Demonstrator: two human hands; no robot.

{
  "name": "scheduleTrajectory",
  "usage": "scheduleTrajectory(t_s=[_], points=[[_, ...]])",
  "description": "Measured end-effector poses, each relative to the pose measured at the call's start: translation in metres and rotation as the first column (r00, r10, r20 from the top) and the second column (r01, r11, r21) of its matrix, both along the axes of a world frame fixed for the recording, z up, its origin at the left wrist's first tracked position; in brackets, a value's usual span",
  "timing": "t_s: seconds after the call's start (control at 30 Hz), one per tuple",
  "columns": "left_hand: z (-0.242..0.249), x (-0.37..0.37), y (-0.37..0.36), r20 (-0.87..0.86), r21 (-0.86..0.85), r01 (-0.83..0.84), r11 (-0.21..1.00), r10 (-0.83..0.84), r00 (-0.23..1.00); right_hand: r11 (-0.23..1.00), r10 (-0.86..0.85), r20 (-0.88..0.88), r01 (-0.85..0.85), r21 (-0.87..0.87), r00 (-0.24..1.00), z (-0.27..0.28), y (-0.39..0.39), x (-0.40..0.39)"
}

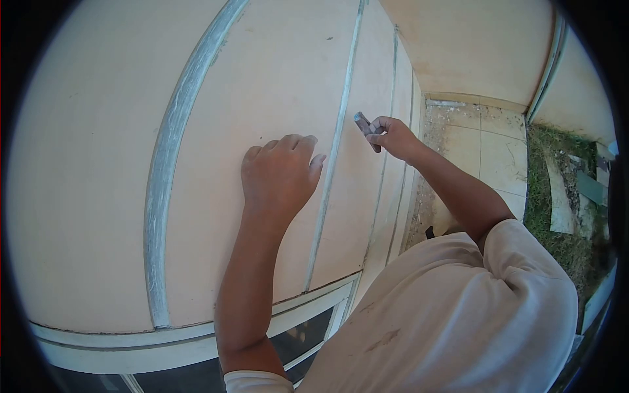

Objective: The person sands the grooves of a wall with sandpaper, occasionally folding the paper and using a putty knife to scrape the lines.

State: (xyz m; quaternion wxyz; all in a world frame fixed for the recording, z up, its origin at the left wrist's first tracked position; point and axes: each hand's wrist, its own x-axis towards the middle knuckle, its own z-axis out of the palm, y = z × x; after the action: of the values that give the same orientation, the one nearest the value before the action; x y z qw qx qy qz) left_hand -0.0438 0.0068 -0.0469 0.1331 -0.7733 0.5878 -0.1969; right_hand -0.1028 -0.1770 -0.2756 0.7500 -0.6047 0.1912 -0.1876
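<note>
Your left hand [280, 173] is against the wall [262, 85], knuckles bent and thumb held out; its palm is hidden, so you can't tell whether it has hold of anything. Your right hand [396, 138] pinches one small block [361, 123] between thumb and fingers, which cover its middle; whether it touches the wall is hard to make out. The block sits just right of the second strip [337, 141]. Count four grey strips on this wall, the third partly behind your right hand, plus one on the far wall [478, 46]. Below, the window [196, 380] is cut off by the bottom edge.
</note>
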Motion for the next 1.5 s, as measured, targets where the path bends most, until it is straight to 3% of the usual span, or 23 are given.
scheduleTrajectory(t_s=[0.07, 0.13, 0.17, 0.2, 0.27, 0.3, 0.33, 0.4, 0.47, 0.53, 0.57, 0.6, 0.7, 0.77, 0.8, 0.83, 0.87, 0.93, 1.07, 1.13, 1.27, 1.33, 1.5], points=[[0.001, 0.002, -0.001, 0.059, 0.008, 0.017, 1.0, -0.017, 0.998, 0.986, -0.129, -0.035, 0.125, -0.11, 0.991, -0.005, -0.02, 0.017], [0.001, 0.002, 0.0, 0.072, 0.016, 0.046, 0.999, -0.047, 0.996, 0.775, -0.627, 0.115, 0.632, -0.011, 0.771, -0.013, -0.036, 0.037], [0.001, 0.002, 0.0, 0.071, 0.009, 0.044, 0.999, -0.044, 0.996, 0.656, -0.754, 0.14, 0.748, 0.103, 0.642, -0.019, -0.046, 0.048], [0.001, 0.004, 0.001, 0.077, 0.012, 0.063, 0.998, -0.064, 0.995, 0.658, -0.752, 0.144, 0.746, 0.098, 0.644, -0.026, -0.042, 0.058], [0.002, 0.004, 0.003, 0.086, 0.018, 0.085, 0.996, -0.086, 0.993, 0.696, -0.698, -0.015, 0.673, -0.25, 0.716, -0.031, -0.026, 0.074], [0.003, 0.003, 0.004, 0.08, 0.038, 0.069, 0.997, -0.072, 0.994, 0.91, -0.325, -0.108, 0.28, -0.305, 0.939, -0.02, -0.027, 0.063], [0.005, 0.004, 0.003, 0.077, 0.053, 0.054, 0.997, -0.058, 0.995, 0.906, -0.333, -0.099, 0.289, -0.311, 0.938, -0.02, -0.035, 0.066], [0.008, 0.005, -0.001, 0.087, 0.063, 0.045, 0.997, -0.05, 0.995, 0.591, -0.806, -0.109, 0.801, -0.098, 0.582, -0.019, -0.048, 0.071], [0.006, 0.005, 0.003, 0.078, 0.089, 0.015, 0.996, -0.022, 0.997, 0.551, -0.834, -0.139, 0.819, -0.161, 0.534, -0.025, -0.041, 0.076], [0.008, 0.007, 0.001, 0.059, 0.052, 0.102, 0.993, -0.105, 0.993, 0.872, -0.424, -0.087, 0.381, -0.308, 0.901, -0.017, -0.033, 0.07], [0.009, 0.008, 0.0, 0.064, 0.047, 0.102, 0.994, -0.105, 0.992, 0.757, -0.651, -0.065, 0.641, -0.127, 0.756, -0.018, -0.041, 0.074], [0.009, 0.009, 0.001, 0.082, 0.067, 0.091, 0.994, -0.097, 0.992, 0.759, -0.648, -0.056, 0.637, -0.134, 0.76, -0.02, -0.045, 0.076], [0.006, 0.007, 0.004, 0.064, 0.087, 0.078, 0.993, -0.084, 0.994, 0.958, -0.239, 0.028, 0.241, -0.156, 0.971, -0.033, -0.034, 0.075], [0.007, 0.009, 0.001, 0.045, 0.075, 0.094, 0.993, -0.098, 0.994, 0.959, -0.276, 0.093, 0.281, -0.04, 0.956, -0.035, -0.037, 0.068], [0.006, 0.01, 0.001, 0.066, 0.086, 0.081, 0.993, -0.087, 0.994, 0.949, -0.314, 0.149, 0.305, 0.08, 0.938, -0.033, -0.035, 0.063], [0.005, 0.011, 0.002, 0.086, 0.096, 0.066, 0.993, -0.074, 0.994, 0.912, -0.292, 0.19, 0.213, 0.351, 0.937, -0.024, -0.031, 0.054], [0.005, 0.011, 0.002, 0.082, 0.097, 0.059, 0.994, -0.067, 0.994, 0.913, -0.285, 0.186, 0.208, 0.351, 0.94, -0.017, -0.026, 0.044], [0.003, 0.01, 0.0, 0.068, 0.091, 0.068, 0.993, -0.074, 0.995, 0.743, -0.149, 0.458, -0.206, 0.636, 0.876, -0.005, -0.013, 0.024], [0.002, 0.007, -0.004, 0.044, 0.099, 0.008, 0.995, -0.013, 0.999, 0.644, 0.024, 0.619, -0.486, 0.591, 0.785, 0.025, 0.012, 0.0], [0.001, 0.003, -0.007, -0.18, 0.012, -0.107, 0.994, 0.107, 0.978, 0.523, 0.097, 0.718, -0.649, 0.552, 0.689, 0.033, 0.024, -0.004], [0.002, 0.004, -0.009, -0.435, 0.034, -0.166, 0.986, 0.164, 0.886, 0.403, 0.128, 0.795, -0.763, 0.505, 0.593, 0.057, 0.046, -0.015], [0.008, 0.002, -0.012, -0.776, 0.074, -0.276, 0.958, 0.229, 0.588, 0.504, 0.198, 0.714, -0.694, 0.514, 0.672, 0.062, 0.051, -0.016], [0.002, 0.003, -0.011, -0.794, -0.009, -0.317, 0.948, 0.186, 0.578, 0.673, 0.209, 0.639, -0.583, 0.456, 0.74, 0.061, 0.055, -0.017]])
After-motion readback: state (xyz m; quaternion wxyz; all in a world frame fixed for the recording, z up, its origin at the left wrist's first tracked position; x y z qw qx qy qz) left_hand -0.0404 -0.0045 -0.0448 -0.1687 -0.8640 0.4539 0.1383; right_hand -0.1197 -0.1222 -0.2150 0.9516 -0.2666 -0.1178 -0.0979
